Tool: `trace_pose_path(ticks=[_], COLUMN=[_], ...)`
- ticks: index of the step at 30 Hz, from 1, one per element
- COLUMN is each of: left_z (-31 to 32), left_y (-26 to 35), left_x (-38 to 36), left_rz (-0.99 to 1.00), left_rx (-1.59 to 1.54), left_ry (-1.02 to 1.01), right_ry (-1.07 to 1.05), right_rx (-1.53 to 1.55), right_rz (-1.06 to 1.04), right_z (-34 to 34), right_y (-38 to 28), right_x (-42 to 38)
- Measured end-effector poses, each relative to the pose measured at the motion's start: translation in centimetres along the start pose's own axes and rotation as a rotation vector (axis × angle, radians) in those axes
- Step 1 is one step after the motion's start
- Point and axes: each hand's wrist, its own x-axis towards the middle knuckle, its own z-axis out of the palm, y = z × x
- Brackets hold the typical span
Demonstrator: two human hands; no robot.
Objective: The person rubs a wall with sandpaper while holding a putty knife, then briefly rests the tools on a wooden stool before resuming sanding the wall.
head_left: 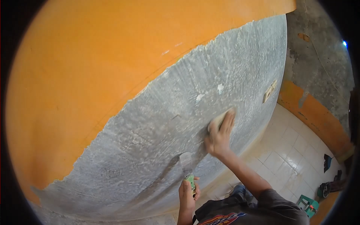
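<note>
My left hand (188, 190) is wrapped round the green handle of a putty knife (186, 163). The knife points up, its metal blade close to the wall; whether it touches cannot be told. Higher and to the right, my right hand (220, 138) presses a pale flat pad (218, 120), perhaps folded sandpaper, against the wall. Its fingers cover much of the pad and are slightly blurred. Around both hands the wall (150, 127) is bare, grey and rough with streaks. Two white patches (220, 88) show above the pad.
Orange paint (71, 75) covers the upper wall, ending in a ragged edge. A socket plate (270, 91) sits on the wall at right. Pale floor tiles (285, 150) lie below. A green object (308, 205) and a dark blue item (327, 163) rest at lower right.
</note>
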Motion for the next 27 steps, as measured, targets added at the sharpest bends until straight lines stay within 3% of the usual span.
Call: trace_pose_path(ticks=[2,4,6,8,10,12,14,16,18,19,20,22,23,26,27], left_z=[0.6,1.4,2.3,3.5,4.5,5.7,6.5,7.3,8.1,8.5,8.9,9.5,9.8,10.4,10.7], left_y=[0.0,0.1,0.3,0.3,0.6,0.8,0.9,1.0,1.0,1.0,1.0,1.1,1.1,0.8,0.8], left_x=[0.6,1.4,1.9,2.6,3.2,3.6,3.9,4.1,4.7,5.0,5.2,5.6,5.7,6.0,6.3], left_rz=[0.021,0.035,0.055,0.054,0.058,0.067,0.073,0.081,0.067,0.071,0.073,0.077,0.081,0.093,0.11], left_rx=[0.01,0.019,0.035,0.037,0.045,0.055,0.043,0.038,0.064,0.064,0.091,0.116,0.113,0.093,0.074], left_ry=[-0.005,-0.004,-0.026,-0.02,-0.009,-0.005,-0.01,-0.019,-0.041,-0.04,-0.03,-0.017,-0.012,-0.017,-0.029], right_ry=[-0.185,-0.107,0.374,0.392,-0.058,-0.032,0.282,0.275,-0.069,-0.074,-0.072,0.287,0.283,0.062,-0.169], right_rx=[-0.035,-0.062,0.5,0.521,0.034,0.005,0.421,0.334,-0.044,-0.087,-0.084,0.553,0.555,-0.084,-0.043], right_rz=[-0.395,-0.293,0.376,0.324,-0.495,-0.624,0.149,0.207,-0.624,-0.744,-0.745,0.003,0.002,-0.39,-0.629], right_z=[-0.3,0.4,1.0,0.3,-1.8,-1.0,-0.9,-1.8,-3.6,-3.3,-2.9,-2.1,-2.1,-3.0,-5.0], right_y=[2.5,4.4,4.9,4.2,3.5,6.3,7.2,7.0,6.8,7.8,8.1,8.5,8.3,7.0,8.0], right_x=[-1.3,2.3,5.9,6.1,5.0,6.9,10.3,10.9,10.2,10.0,11.0,13.9,13.9,11.8,11.1])
